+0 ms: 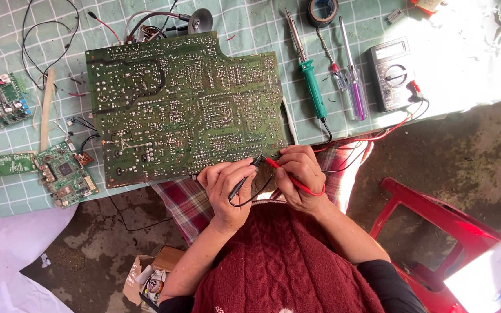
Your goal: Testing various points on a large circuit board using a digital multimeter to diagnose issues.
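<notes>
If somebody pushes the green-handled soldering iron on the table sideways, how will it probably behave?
The soldering iron has a round, slim handle and lies flat on the checked cloth, so it would probably roll a little. Its black cord leaves the handle's end and would likely drag and limit it. It looks stiff and fairly light.

Counter point(262, 23): covered by green checked cloth.
Centre: large circuit board point(184, 107), solder side up, near edge overhanging.
Left: three small boards point(65, 171), wooden stick point(46, 110), loose wires point(42, 35).
Right: soldering iron point(308, 75), two screwdrivers point(352, 78), multimeter point(391, 74).
Far edge: tape roll point(323, 10).
</notes>
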